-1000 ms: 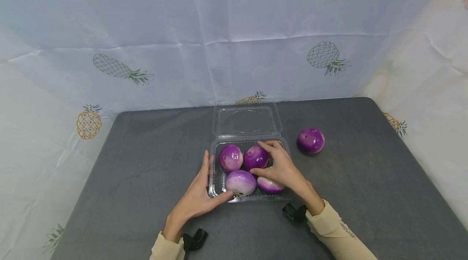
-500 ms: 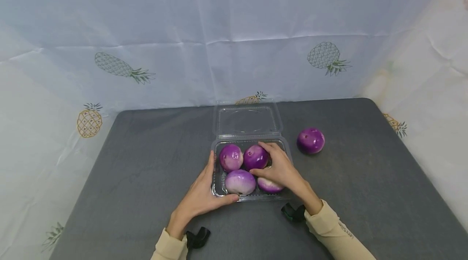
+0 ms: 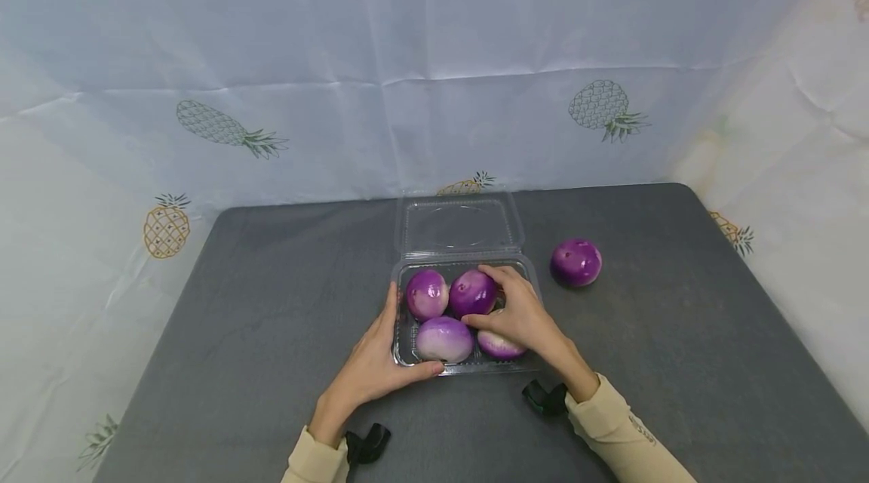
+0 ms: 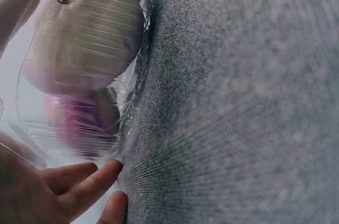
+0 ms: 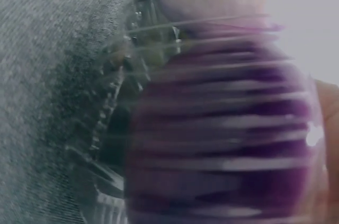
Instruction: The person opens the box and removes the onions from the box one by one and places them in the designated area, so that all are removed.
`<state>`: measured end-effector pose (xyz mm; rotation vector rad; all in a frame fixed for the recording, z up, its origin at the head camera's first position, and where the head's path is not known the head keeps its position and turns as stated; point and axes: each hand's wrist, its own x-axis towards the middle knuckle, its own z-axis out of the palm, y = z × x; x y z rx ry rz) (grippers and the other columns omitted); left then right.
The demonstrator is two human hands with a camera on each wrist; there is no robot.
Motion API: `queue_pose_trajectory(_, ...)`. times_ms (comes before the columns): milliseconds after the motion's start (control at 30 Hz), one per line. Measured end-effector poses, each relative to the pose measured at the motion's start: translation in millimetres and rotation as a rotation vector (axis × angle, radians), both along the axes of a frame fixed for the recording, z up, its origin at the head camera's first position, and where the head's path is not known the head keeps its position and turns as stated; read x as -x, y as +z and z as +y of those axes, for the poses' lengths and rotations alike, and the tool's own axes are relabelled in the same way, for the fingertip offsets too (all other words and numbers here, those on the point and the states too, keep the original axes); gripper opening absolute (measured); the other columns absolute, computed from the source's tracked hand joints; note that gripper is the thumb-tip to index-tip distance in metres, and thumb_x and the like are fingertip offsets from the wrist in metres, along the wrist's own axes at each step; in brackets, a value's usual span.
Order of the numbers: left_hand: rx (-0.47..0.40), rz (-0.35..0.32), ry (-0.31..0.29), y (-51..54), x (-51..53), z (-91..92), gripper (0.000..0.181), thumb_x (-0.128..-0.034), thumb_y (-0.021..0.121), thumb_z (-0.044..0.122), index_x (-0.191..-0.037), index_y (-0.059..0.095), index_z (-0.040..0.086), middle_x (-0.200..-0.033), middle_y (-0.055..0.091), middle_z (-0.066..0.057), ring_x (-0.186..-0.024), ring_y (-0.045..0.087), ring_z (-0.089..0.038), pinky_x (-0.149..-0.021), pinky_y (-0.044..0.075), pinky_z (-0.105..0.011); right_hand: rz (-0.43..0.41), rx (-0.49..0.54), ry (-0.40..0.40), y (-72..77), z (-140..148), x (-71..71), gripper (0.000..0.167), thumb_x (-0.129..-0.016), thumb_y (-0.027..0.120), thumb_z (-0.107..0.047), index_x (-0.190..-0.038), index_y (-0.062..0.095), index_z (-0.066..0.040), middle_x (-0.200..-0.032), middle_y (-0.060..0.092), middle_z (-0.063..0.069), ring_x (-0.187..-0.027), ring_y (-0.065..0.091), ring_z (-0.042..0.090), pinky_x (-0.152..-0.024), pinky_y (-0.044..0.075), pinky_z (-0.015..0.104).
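Observation:
A clear plastic clamshell container (image 3: 465, 371) lies with its lid hinged back. In it sit several glossy purple-and-white turnips, the back left turnip (image 3: 427, 294) and front left turnip (image 3: 444, 339) among them. My right hand (image 3: 519, 313) grips the back right turnip (image 3: 471, 293) between thumb and fingers, above the front right turnip (image 3: 501, 345), which it partly covers. At the near left corner, my left hand (image 3: 373, 358) holds the container, thumb along the front rim and fingers (image 4: 87, 189) on the left wall. Through the ribbed side, a purple turnip (image 5: 228, 134) shows in the right wrist view.
One more turnip (image 3: 576, 263) lies loose on the grey table (image 3: 645, 332), right of the container. The transparent lid (image 3: 462, 223) lies near the back edge of the table. A white cloth (image 3: 421, 128) with pineapple prints hangs behind.
My left hand has shifted slightly right, its thumb now farther along the container's front rim. My right hand stays at the back right turnip with almost no movement.

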<state>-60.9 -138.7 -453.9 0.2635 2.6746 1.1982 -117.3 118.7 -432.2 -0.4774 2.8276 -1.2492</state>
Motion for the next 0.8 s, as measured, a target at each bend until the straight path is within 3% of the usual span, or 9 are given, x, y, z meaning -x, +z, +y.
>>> queue_pose_trajectory(167,-0.006,-0.007,-0.001,0.7,0.1,0.0,0.14,-0.0701,0.084,0.067,-0.164,-0.011,0.025,-0.173,0.012,-0.007,-0.158,0.022,-0.031,-0.123,0.03,-0.06,0.002,0.065,0.015,3.4,2,-1.2,0.083,-0.07,0.095,-0.02,-0.138,0.058,0.007,-0.124,0.064,0.023,-0.11,0.067,0.033,-0.092,0.06,0.041)
queue_pose_trajectory(400,-0.022,-0.005,-0.003,0.6,-0.6,0.0,0.14,-0.0703,0.085,0.065,-0.165,-0.01,0.024,-0.173,0.014,-0.01,-0.158,0.023,-0.031,-0.123,0.029,-0.059,0.079,0.045,0.016,10.4,7,-3.2,0.081,-0.07,0.095,-0.019,-0.139,0.059,0.003,-0.129,0.064,0.021,-0.115,0.065,0.035,-0.095,0.058,0.048)
queue_pose_trajectory(567,-0.031,0.01,0.0,-0.6,-1.0,-0.4,0.14,-0.0703,0.086,0.063,-0.165,-0.008,0.022,-0.171,0.021,-0.015,-0.157,0.026,-0.033,-0.123,0.03,-0.059,0.071,0.124,0.039,18.0,11,-5.0,0.082,-0.069,0.094,-0.009,-0.141,0.057,0.002,-0.132,0.061,0.021,-0.115,0.066,0.035,-0.093,0.06,0.043)
queue_pose_trajectory(800,-0.031,0.006,-0.001,-1.0,-0.7,-0.6,0.14,-0.0705,0.086,0.063,-0.165,-0.009,0.023,-0.171,0.019,-0.014,-0.157,0.025,-0.031,-0.124,0.029,-0.058,0.084,0.149,0.054,25.5,16,-7.6,0.083,-0.069,0.093,-0.004,-0.143,0.055,0.0,-0.136,0.058,0.021,-0.118,0.066,0.035,-0.095,0.059,0.045)
